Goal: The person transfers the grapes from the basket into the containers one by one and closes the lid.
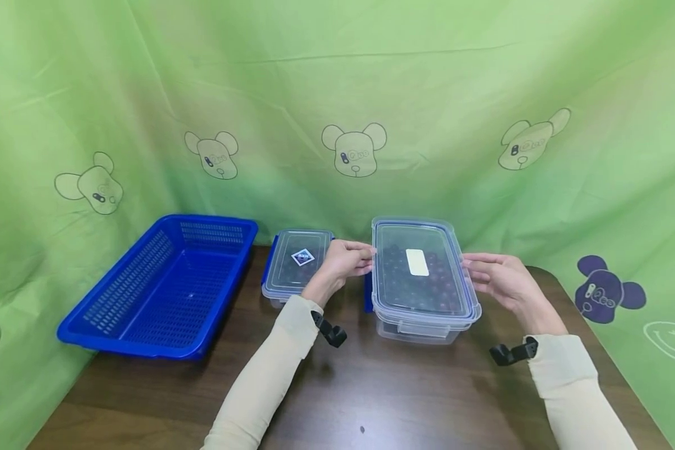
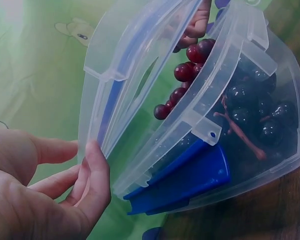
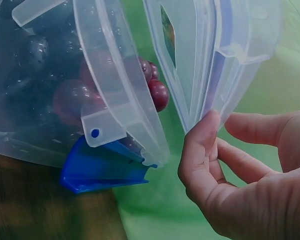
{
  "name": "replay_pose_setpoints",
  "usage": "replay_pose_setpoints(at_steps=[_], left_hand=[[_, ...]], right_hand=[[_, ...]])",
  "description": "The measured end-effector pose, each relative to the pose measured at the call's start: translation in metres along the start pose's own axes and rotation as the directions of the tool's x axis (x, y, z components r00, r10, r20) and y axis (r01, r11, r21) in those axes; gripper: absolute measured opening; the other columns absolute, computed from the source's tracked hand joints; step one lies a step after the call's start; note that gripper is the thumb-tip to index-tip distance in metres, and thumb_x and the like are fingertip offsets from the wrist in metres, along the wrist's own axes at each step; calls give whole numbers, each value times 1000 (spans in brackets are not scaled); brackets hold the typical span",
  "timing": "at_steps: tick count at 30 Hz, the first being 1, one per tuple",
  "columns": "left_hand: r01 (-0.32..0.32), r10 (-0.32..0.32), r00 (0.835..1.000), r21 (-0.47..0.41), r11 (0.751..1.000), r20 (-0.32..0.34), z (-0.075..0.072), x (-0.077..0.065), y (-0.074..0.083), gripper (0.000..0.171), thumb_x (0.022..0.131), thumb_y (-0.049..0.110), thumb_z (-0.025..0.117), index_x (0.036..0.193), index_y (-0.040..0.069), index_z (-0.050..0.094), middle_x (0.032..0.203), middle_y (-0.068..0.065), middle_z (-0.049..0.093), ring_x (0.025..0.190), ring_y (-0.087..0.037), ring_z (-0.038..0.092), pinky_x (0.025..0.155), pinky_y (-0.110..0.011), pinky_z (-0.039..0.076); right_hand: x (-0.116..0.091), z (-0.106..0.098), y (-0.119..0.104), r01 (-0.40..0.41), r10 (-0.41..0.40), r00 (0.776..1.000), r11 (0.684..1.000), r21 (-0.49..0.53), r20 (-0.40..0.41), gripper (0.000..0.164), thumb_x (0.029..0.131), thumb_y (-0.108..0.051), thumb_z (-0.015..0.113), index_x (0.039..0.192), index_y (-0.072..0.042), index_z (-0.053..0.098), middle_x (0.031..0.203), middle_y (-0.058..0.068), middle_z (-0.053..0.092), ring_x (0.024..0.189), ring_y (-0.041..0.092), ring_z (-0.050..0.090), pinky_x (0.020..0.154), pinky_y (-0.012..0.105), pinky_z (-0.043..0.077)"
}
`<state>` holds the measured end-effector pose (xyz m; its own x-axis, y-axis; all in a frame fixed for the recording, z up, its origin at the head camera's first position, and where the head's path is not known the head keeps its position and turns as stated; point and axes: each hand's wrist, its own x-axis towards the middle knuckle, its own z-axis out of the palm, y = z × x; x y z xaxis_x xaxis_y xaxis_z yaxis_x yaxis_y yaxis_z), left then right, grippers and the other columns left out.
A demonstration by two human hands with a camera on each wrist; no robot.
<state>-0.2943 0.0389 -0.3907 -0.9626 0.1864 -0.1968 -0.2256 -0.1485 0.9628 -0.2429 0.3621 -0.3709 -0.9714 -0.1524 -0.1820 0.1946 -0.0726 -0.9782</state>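
A clear plastic lid point(image 1: 390, 269) with a white label is pinched at its left edge by my left hand point(image 1: 345, 259) and at its right edge by my right hand point(image 1: 503, 281). Both wrist views show a gap between the lid and the clear food container point(image 1: 413, 334) below it. Dark red grapes point(image 2: 182, 72) fill the container, some rising above its rim, with a stem showing through the wall. Blue side latches point(image 2: 190, 175) hang loose on the container, one also seen as a blue latch point(image 3: 105, 170) in the right wrist view.
Left of the food container stands a smaller lidded box point(image 1: 292, 278) with blue latches and a diamond-shaped sticker. A blue perforated basket point(image 1: 132, 348) is at the far left of the brown wooden table point(image 1: 337, 406). Behind hangs a green curtain point(image 1: 292, 75) with bear-head prints.
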Motion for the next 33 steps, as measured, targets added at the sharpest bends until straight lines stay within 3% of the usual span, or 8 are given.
replay_pose_setpoints(at_steps=[13, 19, 23, 29, 33], left_hand=[[-32, 32, 999, 17, 999, 0, 4, -4, 7, 20, 94, 0, 75, 111, -9, 77, 74, -3, 71, 61, -9, 69, 65, -22, 63], [-29, 29, 1000, 30, 999, 3, 4, -8, 8, 18, 94, -1, 74, 110, -8, 77, 76, -3, 71, 62, -9, 68, 64, -20, 62], [-42, 42, 999, 23, 999, 15, 4, -10, 12, 20, 95, -2, 72, 113, -9, 76, 77, -2, 71, 63, -9, 68, 64, -19, 61], [-122, 121, 992, 26, 992, 29, 3, -17, 25, 23, 96, -1, 72, 117, -10, 73, 78, -1, 69, 67, -9, 66, 69, -20, 62], [-221, 221, 975, 80, 972, 18, 2, -21, 32, 25, 97, 3, 72, 119, -8, 73, 85, -5, 71, 72, -10, 67, 76, -24, 64]], right_hand=[[-4, 1, -1, 2, -2, 999, 1000, 12, -38, 25, 100, -2, 69, 97, -24, 82, 95, -6, 81, 90, 8, 77, 81, 24, 63], [-9, 2, -3, 1, 0, 999, 999, 44, -44, 24, 100, -2, 69, 100, -23, 82, 97, -6, 81, 91, 9, 76, 81, 24, 63], [-13, 6, -7, 42, -34, 996, 994, 101, -78, 22, 99, -3, 70, 101, -21, 82, 96, -4, 81, 89, 9, 77, 80, 24, 63], [-17, 17, -17, 146, -126, 986, 966, 214, -105, 19, 99, 0, 69, 101, -13, 83, 95, 2, 82, 87, 12, 78, 78, 24, 63], [-19, 26, -22, 225, -192, 972, 932, 286, -137, 20, 99, 4, 67, 101, -8, 83, 94, 4, 82, 85, 14, 79, 78, 25, 64]])
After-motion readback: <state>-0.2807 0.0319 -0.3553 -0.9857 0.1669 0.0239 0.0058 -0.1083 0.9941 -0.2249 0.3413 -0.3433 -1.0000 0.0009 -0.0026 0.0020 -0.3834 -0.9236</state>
